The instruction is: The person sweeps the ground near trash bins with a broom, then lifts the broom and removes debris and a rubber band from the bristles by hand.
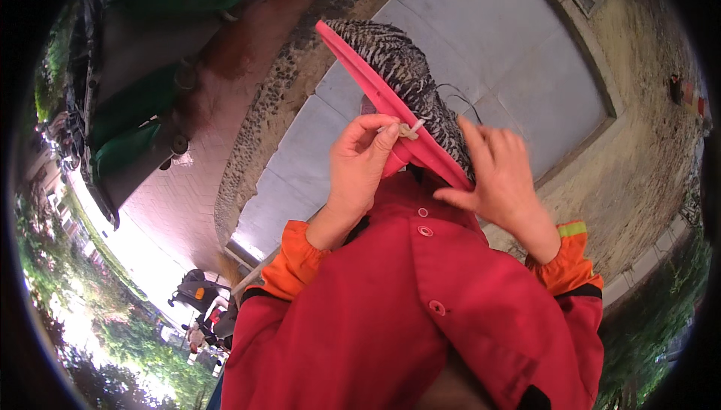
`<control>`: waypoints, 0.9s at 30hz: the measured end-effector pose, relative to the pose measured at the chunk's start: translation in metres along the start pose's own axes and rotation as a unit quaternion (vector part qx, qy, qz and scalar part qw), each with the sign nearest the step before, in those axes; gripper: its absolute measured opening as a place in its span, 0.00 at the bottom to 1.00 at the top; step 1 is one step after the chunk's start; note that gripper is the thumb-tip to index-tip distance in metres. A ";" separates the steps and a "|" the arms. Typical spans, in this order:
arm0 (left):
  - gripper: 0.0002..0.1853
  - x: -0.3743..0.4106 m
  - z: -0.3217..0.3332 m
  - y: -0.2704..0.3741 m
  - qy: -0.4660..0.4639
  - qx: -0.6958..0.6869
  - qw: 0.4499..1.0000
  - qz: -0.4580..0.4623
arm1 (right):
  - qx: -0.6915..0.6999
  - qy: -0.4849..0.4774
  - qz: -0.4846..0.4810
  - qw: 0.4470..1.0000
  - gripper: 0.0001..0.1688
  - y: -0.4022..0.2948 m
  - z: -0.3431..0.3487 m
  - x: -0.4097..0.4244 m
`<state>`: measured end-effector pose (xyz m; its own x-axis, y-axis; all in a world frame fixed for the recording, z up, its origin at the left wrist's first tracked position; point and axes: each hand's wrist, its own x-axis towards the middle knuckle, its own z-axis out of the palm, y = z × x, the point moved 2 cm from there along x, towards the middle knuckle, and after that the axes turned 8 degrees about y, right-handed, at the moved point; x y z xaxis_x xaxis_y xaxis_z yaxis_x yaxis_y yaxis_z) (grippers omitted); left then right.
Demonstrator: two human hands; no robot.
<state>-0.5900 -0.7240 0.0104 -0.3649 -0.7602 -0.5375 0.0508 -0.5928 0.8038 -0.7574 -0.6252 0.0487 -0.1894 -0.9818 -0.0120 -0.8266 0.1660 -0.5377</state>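
A pink plastic broom head (369, 80) with curly black-and-white bristles (394, 52) slants in front of my red coat (372, 308). My left hand (357, 168) pinches a small frayed pale strip (410, 130), perhaps a tie or scrap of plastic, against the pink edge. My right hand (498, 173) grips the lower end of the head, fingers over the bristles and thumb by the plastic rim. Below the left fingertips shows the broom's round socket (399, 161), partly covered. A thin dark strand (464, 99) loops out from the bristles.
Green wheeled bins (132, 139) stand at the left on brick paving (169, 201). Beneath the broom head lies a grey tiled slab (479, 32), with a pebble strip (253, 123) along its left side. Parked scooters (205, 297) appear at lower left. Bare ground (636, 145) borders the right.
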 end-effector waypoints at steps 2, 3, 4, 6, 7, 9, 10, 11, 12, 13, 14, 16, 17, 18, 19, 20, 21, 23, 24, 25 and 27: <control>0.08 -0.002 -0.002 0.005 0.009 0.000 1.000 0.015 | -0.018 -0.037 0.019 0.999 0.43 -0.009 0.007 -0.005; 0.07 -0.004 -0.006 0.007 0.011 0.004 0.999 0.031 | -0.027 -0.056 0.029 0.998 0.42 -0.012 0.011 -0.005; 0.07 -0.006 -0.012 0.007 0.013 0.007 0.999 0.046 | -0.022 -0.058 0.005 0.998 0.39 -0.014 0.014 0.000; 0.07 -0.010 -0.022 0.013 0.015 0.024 0.998 0.053 | -0.021 -0.041 -0.030 0.998 0.37 -0.023 0.018 0.009; 0.07 -0.013 -0.028 0.017 0.014 0.037 0.998 0.045 | -0.019 -0.033 -0.048 0.998 0.36 -0.029 0.019 0.014; 0.07 -0.014 -0.042 0.026 0.023 0.051 0.998 0.041 | -0.020 -0.028 -0.065 0.997 0.34 -0.042 0.023 0.029; 0.07 -0.013 -0.051 0.029 0.032 0.052 0.997 0.044 | -0.020 -0.026 -0.073 0.997 0.33 -0.051 0.025 0.036; 0.07 -0.012 -0.061 0.033 0.042 0.053 0.997 0.047 | -0.021 -0.031 -0.081 0.996 0.33 -0.059 0.028 0.042; 0.07 -0.011 -0.072 0.036 0.041 0.062 0.996 0.044 | -0.022 -0.035 -0.092 0.995 0.33 -0.067 0.033 0.049; 0.07 -0.010 -0.085 0.038 0.041 0.071 0.996 0.040 | -0.023 -0.040 -0.103 0.994 0.33 -0.075 0.038 0.057; 0.08 -0.008 -0.097 0.041 0.041 0.080 0.995 0.036 | -0.032 -0.044 -0.111 0.992 0.33 -0.084 0.042 0.065; 0.08 -0.002 -0.124 0.045 0.072 0.117 0.989 0.061 | -0.048 -0.058 -0.124 0.989 0.33 -0.107 0.054 0.081; 0.08 0.000 -0.138 0.048 0.089 0.135 0.984 0.073 | -0.043 -0.063 -0.133 0.988 0.34 -0.120 0.059 0.091; 0.10 0.000 -0.152 0.052 0.097 0.129 0.983 0.086 | -0.037 -0.068 -0.144 0.987 0.35 -0.134 0.065 0.101; 0.11 0.000 -0.167 0.057 0.106 0.122 0.982 0.100 | -0.032 -0.074 -0.154 0.985 0.35 -0.148 0.070 0.111; 0.12 -0.001 -0.181 0.063 0.116 0.115 0.980 0.114 | -0.014 -0.086 -0.158 0.984 0.35 -0.162 0.076 0.120; 0.14 -0.002 -0.197 0.070 0.126 0.091 0.979 0.132 | 0.002 -0.098 -0.163 0.982 0.35 -0.177 0.082 0.130; 0.17 -0.005 -0.215 0.082 0.149 0.044 0.973 0.173 | 0.056 -0.118 -0.165 0.978 0.34 -0.195 0.089 0.147; 0.18 -0.006 -0.228 0.090 0.157 0.042 0.968 0.193 | 0.093 -0.125 -0.159 0.975 0.33 -0.205 0.095 0.156; 0.20 -0.007 -0.240 0.098 0.166 0.041 0.962 0.213 | 0.130 -0.135 -0.153 0.970 0.32 -0.216 0.100 0.166; 0.22 -0.010 -0.265 0.111 0.190 0.059 0.954 0.222 | 0.201 -0.157 -0.084 0.963 0.23 -0.239 0.103 0.187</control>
<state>-0.3345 -0.8524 0.0373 0.0332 -0.9845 -0.1722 0.0097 -0.1719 0.9851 -0.5410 -0.8580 0.0885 0.1500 -0.9817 -0.1171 -0.5477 0.0161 -0.8365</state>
